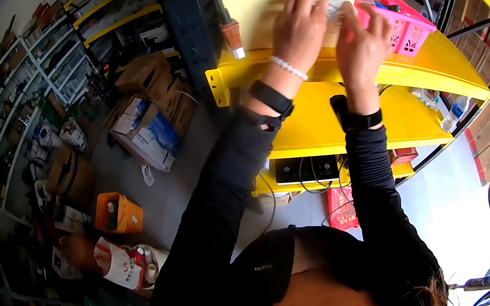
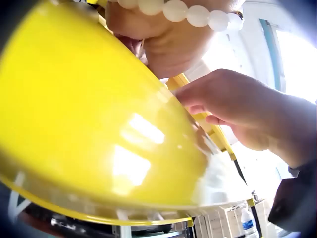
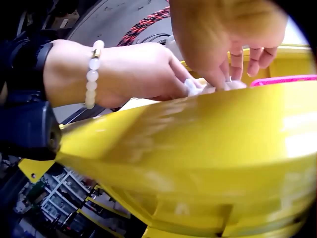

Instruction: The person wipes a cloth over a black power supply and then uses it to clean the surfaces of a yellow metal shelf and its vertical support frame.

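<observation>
- Cable plug [image 1: 231,34]: hanging before the cream box [image 1: 257,7].
- Left hand [image 1: 300,27]: beaded wrist, fingers pinching the whitish item.
- Whitish item [image 1: 334,7]: crumpled, between both hands, above the yellow shelf [image 1: 442,61].
- Right hand [image 1: 363,48]: thumb and fingertips gripping the same item.
- Pink basket [image 1: 410,30]: on the shelf, just beside the right hand.

Orange bin [image 1: 133,221] on floor [image 1: 204,130] | white red-printed bag [image 1: 117,270] near bin | blue-and-white carton [image 1: 157,147] beside brown box [image 1: 141,74]
</observation>
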A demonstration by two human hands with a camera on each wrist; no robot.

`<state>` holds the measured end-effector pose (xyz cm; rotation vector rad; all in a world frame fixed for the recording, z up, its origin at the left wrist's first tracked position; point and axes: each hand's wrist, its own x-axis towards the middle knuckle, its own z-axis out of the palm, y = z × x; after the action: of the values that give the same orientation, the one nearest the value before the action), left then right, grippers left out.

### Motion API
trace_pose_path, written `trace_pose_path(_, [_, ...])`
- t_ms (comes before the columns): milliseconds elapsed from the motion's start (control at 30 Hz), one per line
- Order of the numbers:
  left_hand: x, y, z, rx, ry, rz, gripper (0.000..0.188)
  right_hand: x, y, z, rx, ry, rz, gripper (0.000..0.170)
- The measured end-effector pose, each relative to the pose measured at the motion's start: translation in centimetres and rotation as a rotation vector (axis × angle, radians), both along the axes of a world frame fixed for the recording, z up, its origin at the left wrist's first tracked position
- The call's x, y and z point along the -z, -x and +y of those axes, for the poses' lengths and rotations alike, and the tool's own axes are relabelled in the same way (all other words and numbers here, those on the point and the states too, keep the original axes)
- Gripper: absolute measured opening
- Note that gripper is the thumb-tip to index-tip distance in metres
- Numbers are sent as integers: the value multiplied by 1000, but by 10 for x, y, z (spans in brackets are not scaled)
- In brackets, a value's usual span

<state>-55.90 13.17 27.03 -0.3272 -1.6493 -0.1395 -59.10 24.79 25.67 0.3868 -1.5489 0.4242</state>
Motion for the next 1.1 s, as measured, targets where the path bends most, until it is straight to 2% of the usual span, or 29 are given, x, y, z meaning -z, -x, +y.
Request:
trace_pose_path(67, [8, -7, -10, -159, -14, 1, 25, 12, -3, -16, 8, -120, -70, 34])
trace_pose_path(100, [14, -16, -18, -230, -46, 14, 26, 22, 2, -25, -137, -194, -96, 37])
trace_pose_path(167, [28, -28, -33, -280, -140, -167, 28, 31, -2, -40, -403, -287, -293, 38])
trace_pose_path(267, [32, -36, -17, -464, -59, -133, 32, 14, -10, -35, -302, -213, -87, 37])
trace_pose_path(300, [36, -28, -14, -365, -42, -268, 36, 9, -14, -30, -285, -155, -126, 38])
trace_pose_path(367, [30, -20, -1, -281, -11, -281, 38, 4, -5, -21, -194, -118, -53, 41])
trace_pose_path(400, [25, -19, 5, -260, -28, -308, 42, 4, -6, -17, -74, -136, -69, 37])
trace_pose_path(500, [22, -13, 4, -272, -60, -245, 49, -7, -15, -13, -44, -203, -91, 37])
trace_pose_path(533, [20, -12, 0, -284, -64, -232, 53, -11, -16, -15, -37, -235, -100, 41])
trace_pose_path(567, [16, -11, -3, -345, -59, -240, 55, -12, -4, -18, -122, -256, -45, 44])
trace_pose_path(667, [5, -11, -13, -344, -49, -192, 58, -17, -4, -24, -97, -248, -49, 46])
trace_pose_path(833, [21, -15, -13, -379, 8, -264, 57, 10, -6, -17, -124, -310, -127, 51])
trace_pose_path(900, [16, -23, -13, -371, 2, -321, 60, 1, -3, -16, -104, -299, -84, 48])
trace_pose_path(967, [-2, -19, -16, -373, 19, -231, 69, -19, -7, -16, -31, -271, -46, 46])
trace_pose_path(1100, [-6, -18, -19, -313, 66, -228, 75, -11, -2, -11, -98, -292, -64, 44])
